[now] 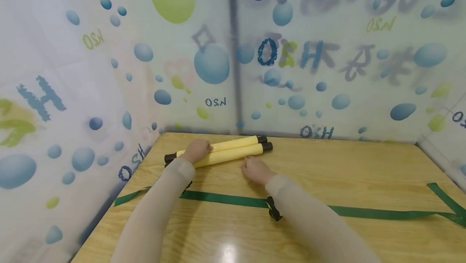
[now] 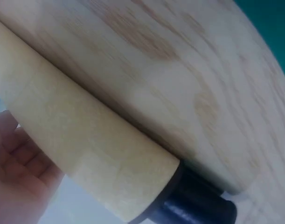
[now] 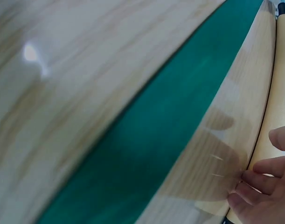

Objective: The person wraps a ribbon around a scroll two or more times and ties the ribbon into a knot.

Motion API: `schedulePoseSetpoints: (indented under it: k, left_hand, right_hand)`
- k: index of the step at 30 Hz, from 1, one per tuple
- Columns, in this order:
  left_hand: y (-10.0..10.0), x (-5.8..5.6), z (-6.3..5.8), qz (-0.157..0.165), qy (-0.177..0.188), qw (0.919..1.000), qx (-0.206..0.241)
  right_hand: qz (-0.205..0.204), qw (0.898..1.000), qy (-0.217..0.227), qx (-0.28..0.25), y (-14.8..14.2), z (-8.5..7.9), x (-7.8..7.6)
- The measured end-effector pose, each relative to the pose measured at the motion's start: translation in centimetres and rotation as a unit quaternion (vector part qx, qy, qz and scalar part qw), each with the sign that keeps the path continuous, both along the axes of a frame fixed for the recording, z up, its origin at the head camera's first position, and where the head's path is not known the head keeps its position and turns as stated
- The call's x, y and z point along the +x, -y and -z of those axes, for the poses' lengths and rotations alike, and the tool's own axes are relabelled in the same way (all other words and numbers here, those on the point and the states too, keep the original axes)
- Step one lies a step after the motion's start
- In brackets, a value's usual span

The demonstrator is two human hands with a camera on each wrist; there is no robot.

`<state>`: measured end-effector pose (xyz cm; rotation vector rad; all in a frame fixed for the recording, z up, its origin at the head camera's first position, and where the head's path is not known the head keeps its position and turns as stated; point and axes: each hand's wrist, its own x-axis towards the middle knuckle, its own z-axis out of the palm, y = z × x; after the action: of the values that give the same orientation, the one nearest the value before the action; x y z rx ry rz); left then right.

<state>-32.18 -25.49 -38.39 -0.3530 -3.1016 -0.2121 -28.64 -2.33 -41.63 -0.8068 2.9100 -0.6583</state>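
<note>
Two pale yellow tubes with black ends lie side by side near the back of the table, slightly slanted: a far tube and a near tube. My left hand reaches over their left part, its fingers at the far tube. In the left wrist view, that hand is partly hidden behind a tube, with loosely bent fingers. My right hand is at the front side of the near tube, toward its right end. The right wrist view shows its bent fingers against the tube.
A green strip crosses the wooden table from left to right, with a bent piece at the right edge. Behind and beside the table hang pale walls printed with blue and green drops. Dark straps circle the wrists.
</note>
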Motion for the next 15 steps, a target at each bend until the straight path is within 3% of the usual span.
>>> schedulePoseSetpoints:
  k: [3, 6, 9, 15]
  left_hand:
    - [-0.9, 0.1, -0.2, 0.007, -0.001, 1.0, 0.002]
    - [-1.9, 0.2, -0.3, 0.008, 0.013, 0.9998, 0.01]
    - [-2.8, 0.2, -0.5, 0.007, 0.033, 0.9992, 0.022]
    - [-4.2, 0.3, -0.5, 0.001, 0.046, 0.9984, 0.032]
  right_hand:
    - [0.027, 0.999, -0.009, -0.019, -0.5, 0.0, -0.1]
    - [0.074, 0.994, 0.038, -0.071, -0.8, -0.3, 0.0]
    - [0.113, 0.981, 0.093, -0.126, -1.1, -0.7, 0.0]
    - [0.138, 0.968, 0.133, -0.159, -1.6, -1.0, 0.0]
